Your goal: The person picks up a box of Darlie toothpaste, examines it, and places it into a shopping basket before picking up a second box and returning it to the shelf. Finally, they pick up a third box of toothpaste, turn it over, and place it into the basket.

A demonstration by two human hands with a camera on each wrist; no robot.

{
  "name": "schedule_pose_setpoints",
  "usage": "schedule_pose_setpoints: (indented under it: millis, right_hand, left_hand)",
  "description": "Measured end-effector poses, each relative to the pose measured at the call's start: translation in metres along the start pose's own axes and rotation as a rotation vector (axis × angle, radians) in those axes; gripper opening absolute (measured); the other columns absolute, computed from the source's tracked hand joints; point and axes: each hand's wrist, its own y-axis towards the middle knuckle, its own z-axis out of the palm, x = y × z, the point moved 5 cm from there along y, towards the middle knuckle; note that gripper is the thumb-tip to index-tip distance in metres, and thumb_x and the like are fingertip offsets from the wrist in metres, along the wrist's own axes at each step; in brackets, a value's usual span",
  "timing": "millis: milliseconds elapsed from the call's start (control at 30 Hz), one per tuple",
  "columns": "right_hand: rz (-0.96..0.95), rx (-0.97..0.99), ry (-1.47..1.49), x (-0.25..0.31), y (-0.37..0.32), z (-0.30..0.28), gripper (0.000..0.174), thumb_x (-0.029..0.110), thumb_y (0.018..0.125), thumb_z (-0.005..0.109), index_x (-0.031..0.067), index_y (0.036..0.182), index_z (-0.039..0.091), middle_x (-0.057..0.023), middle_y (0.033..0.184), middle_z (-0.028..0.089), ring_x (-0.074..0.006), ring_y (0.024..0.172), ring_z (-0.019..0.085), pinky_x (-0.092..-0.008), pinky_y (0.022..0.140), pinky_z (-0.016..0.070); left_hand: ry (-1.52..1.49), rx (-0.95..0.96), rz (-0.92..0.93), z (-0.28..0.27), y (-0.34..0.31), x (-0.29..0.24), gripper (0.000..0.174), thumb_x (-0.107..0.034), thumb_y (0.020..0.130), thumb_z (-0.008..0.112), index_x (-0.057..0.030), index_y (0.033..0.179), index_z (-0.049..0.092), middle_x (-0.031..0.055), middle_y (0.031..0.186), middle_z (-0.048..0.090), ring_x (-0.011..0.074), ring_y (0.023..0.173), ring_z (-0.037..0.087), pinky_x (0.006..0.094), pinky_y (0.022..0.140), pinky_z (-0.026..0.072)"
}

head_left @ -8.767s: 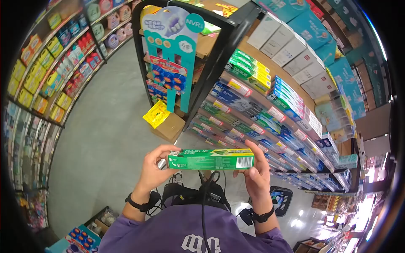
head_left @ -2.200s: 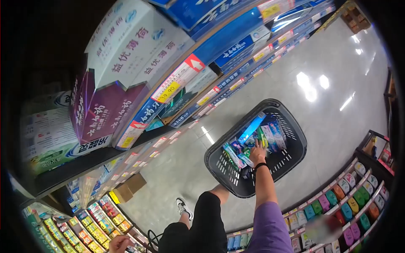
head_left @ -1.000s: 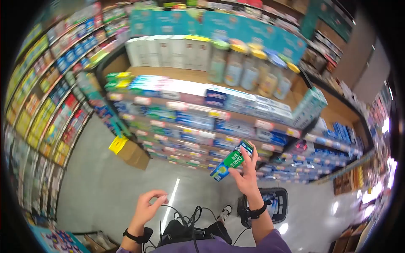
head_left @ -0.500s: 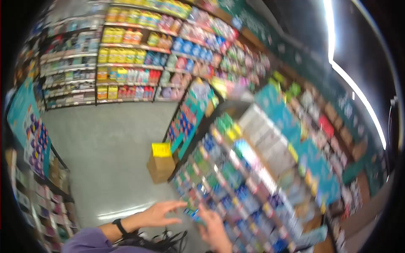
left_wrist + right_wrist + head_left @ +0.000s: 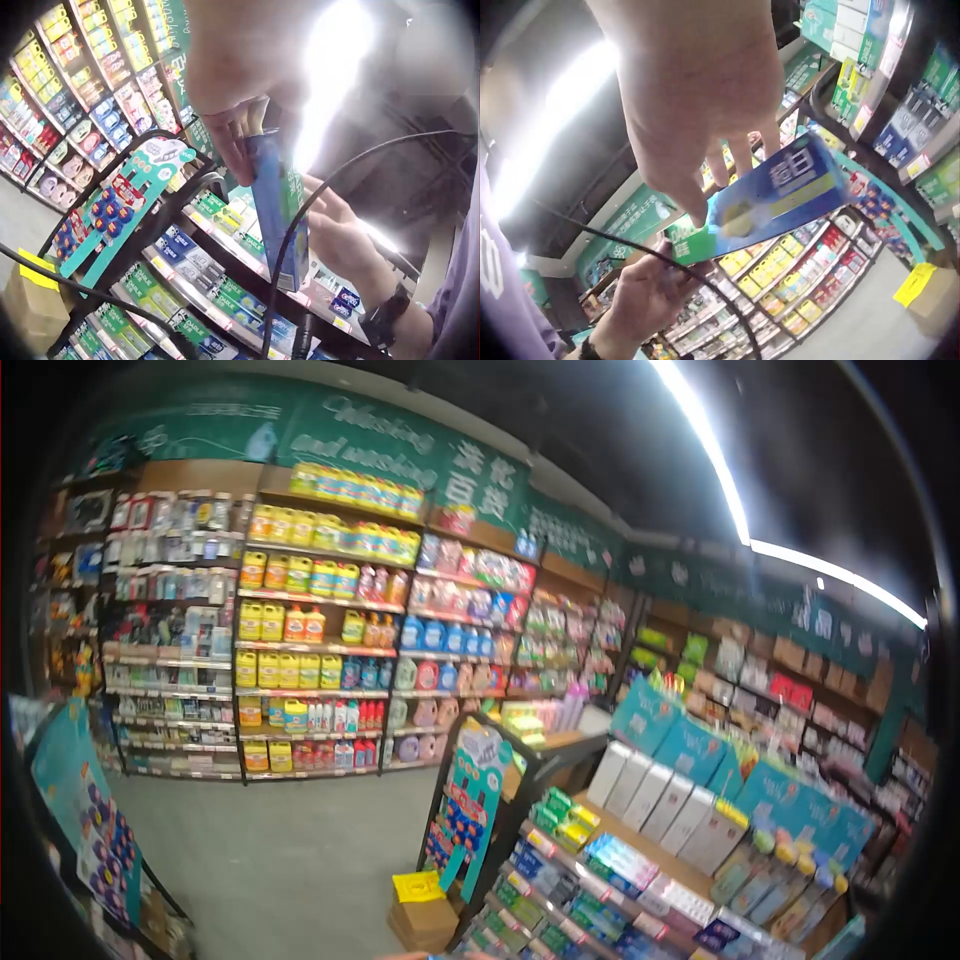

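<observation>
The left hand (image 5: 240,90) pinches one end of a blue and green toothpaste box (image 5: 279,202) between its thumb and curled fingers. The right hand (image 5: 697,97) grips the other end, the blue one, with fingers curled over its edge. The box hangs in the air between both hands, in front of shelves (image 5: 202,277) stocked with toothpaste.

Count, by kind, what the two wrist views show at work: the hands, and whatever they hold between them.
hands: 2, the left hand and the right hand
box: 1, blue and green, held by both hands
total: 3
</observation>
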Motion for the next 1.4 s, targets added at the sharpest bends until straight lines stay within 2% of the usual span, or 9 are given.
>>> schedule_pose_setpoints:
  millis: [33,133,200,300,433,533,633,767,1400]
  right_hand:
    - [0.047,-0.066,-0.033,-0.009,-0.001,-0.012,0.056,0.000,0.081,0.068,0.0069,0.136,0.058,-0.0222,0.144,0.052,-0.0416,0.134,0.050,-0.0465,0.111,0.0425]
    - [0.166,-0.256,-0.173,-0.029,0.000,-0.057,0.057,0.006,0.086,0.069,0.0050,0.142,0.054,-0.0174,0.138,0.059,-0.0325,0.128,0.057,-0.0406,0.106,0.0468]
    - [0.213,-0.335,-0.035,-0.075,-0.007,-0.059,0.076,0.008,0.079,0.080,0.0059,0.148,0.047,-0.0152,0.147,0.052,-0.0338,0.124,0.058,-0.0422,0.103,0.0487]
    - [0.446,-0.459,0.348,-0.102,-0.020,-0.063,0.074,0.013,0.082,0.084,0.0064,0.147,0.048,-0.0138,0.142,0.058,-0.0275,0.124,0.061,-0.0389,0.100,0.0511]
    - [0.462,-0.464,0.494,-0.131,-0.024,-0.070,0.072,0.002,0.083,0.079,0.0072,0.148,0.047,-0.0124,0.136,0.062,-0.0217,0.106,0.068,-0.0352,0.094,0.0537]
    - [0.513,-0.555,0.627,-0.147,-0.031,-0.074,0.072,0.000,0.082,0.079,0.0067,0.147,0.049,-0.0125,0.138,0.060,-0.0188,0.100,0.066,-0.0326,0.092,0.0538]
    - [0.482,-0.527,0.497,-0.154,-0.027,-0.081,0.070,-0.001,0.080,0.080,0.0067,0.144,0.054,-0.0128,0.148,0.050,-0.0184,0.108,0.063,-0.0329,0.092,0.0540]
    - [0.562,-0.609,0.465,-0.147,-0.019,-0.085,0.069,-0.001,0.080,0.080,0.0079,0.143,0.055,-0.0130,0.147,0.053,-0.0221,0.122,0.060,-0.0339,0.093,0.0538]
    - [0.876,-0.968,0.390,-0.105,-0.003,-0.025,0.062,-0.006,0.079,0.077,0.0041,0.137,0.060,-0.0095,0.133,0.065,-0.0167,0.111,0.065,-0.0318,0.093,0.0544]
  left_hand:
    - [-0.073,-0.087,0.016,0.000,0.010,0.010,0.044,-0.014,0.090,0.074,0.0006,0.130,0.063,0.0117,0.116,0.070,0.0197,0.100,0.068,0.0333,0.089,0.0549]
    - [-0.348,-0.112,-0.198,-0.017,0.043,0.043,0.057,-0.012,0.084,0.082,0.0031,0.133,0.059,0.0077,0.114,0.068,0.0167,0.100,0.066,0.0340,0.090,0.0556]
    - [-0.285,-0.199,-0.229,-0.030,0.065,0.052,0.055,-0.007,0.078,0.084,0.0054,0.127,0.061,0.0065,0.107,0.068,0.0133,0.095,0.065,0.0307,0.084,0.0564]
    - [-0.356,-0.139,-0.183,-0.028,0.102,0.044,0.051,-0.016,0.087,0.077,0.0036,0.130,0.057,0.0118,0.111,0.069,0.0185,0.096,0.068,0.0328,0.087,0.0549]
    - [-0.613,-0.083,-0.287,-0.005,0.154,0.030,0.042,-0.012,0.087,0.073,0.0045,0.123,0.061,0.0105,0.105,0.070,0.0162,0.092,0.068,0.0309,0.081,0.0566]
    - [-0.461,-0.036,-0.256,0.012,0.182,0.023,0.043,-0.019,0.087,0.073,0.0044,0.121,0.061,0.0084,0.101,0.070,0.0160,0.086,0.069,0.0309,0.075,0.0582]
    - [-0.501,0.041,-0.276,0.026,0.200,0.031,0.044,-0.021,0.088,0.072,0.0049,0.121,0.061,0.0099,0.101,0.071,0.0170,0.084,0.071,0.0321,0.071,0.0610]
    - [-0.614,0.116,-0.339,0.029,0.224,0.042,0.041,-0.018,0.091,0.068,0.0053,0.124,0.060,0.0136,0.106,0.072,0.0183,0.089,0.072,0.0320,0.074,0.0609]
    - [-0.596,0.566,-0.391,0.034,0.292,0.060,0.044,-0.024,0.093,0.067,0.0036,0.126,0.058,0.0111,0.098,0.069,0.0199,0.078,0.072,0.0333,0.062,0.0619]
